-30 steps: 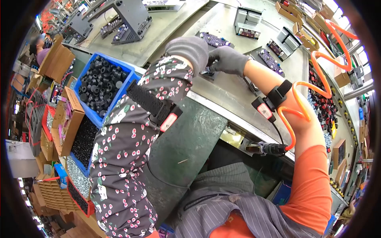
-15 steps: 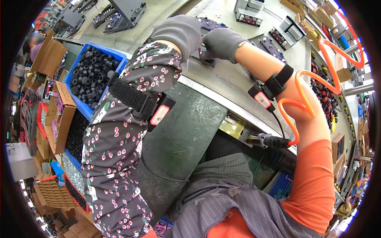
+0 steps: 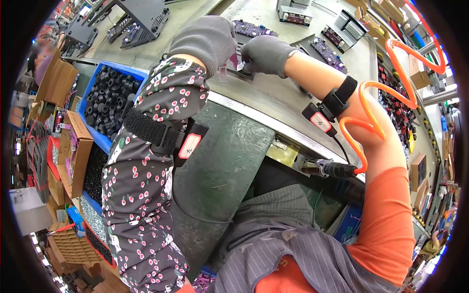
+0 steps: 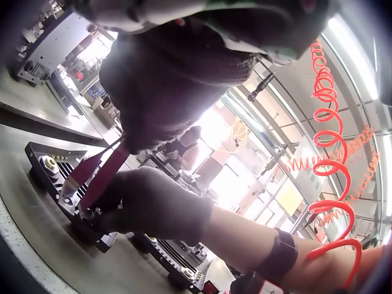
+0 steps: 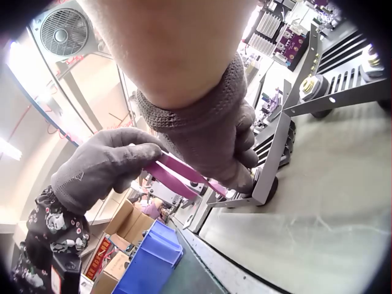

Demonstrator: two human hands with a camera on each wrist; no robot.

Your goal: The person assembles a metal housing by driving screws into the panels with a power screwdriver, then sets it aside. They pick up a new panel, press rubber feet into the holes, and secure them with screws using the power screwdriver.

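Pinching a pink strip (image 5: 177, 174) between the gloved left hand (image 5: 107, 165) and gloved right hand (image 5: 208, 131), fingers of both curled onto it, just above the near corner of a black heatsink (image 5: 275, 153) standing on the steel bench (image 5: 306, 233). Showing best from the right wrist: the strip running flat from the left fingertips into the right hand's grip, the right hand's lowest fingers touching the heatsink frame. Showing from the left wrist instead: the strip (image 4: 101, 174) slanting down to the heatsink (image 4: 58, 184), the right hand (image 4: 153, 205) resting on that part. Hiding most of this from the head view, only a pale sliver of strip (image 3: 223, 73) peeking between left hand (image 3: 205, 39) and right hand (image 3: 266, 53).

Sitting a little higher in the head view than half a second ago, both hands staying closed on the strip at the same spot.

Holding black rubber feet, a blue bin (image 3: 100, 141) by the left elbow; holding dark small parts, cardboard boxes (image 3: 80, 151) below it.
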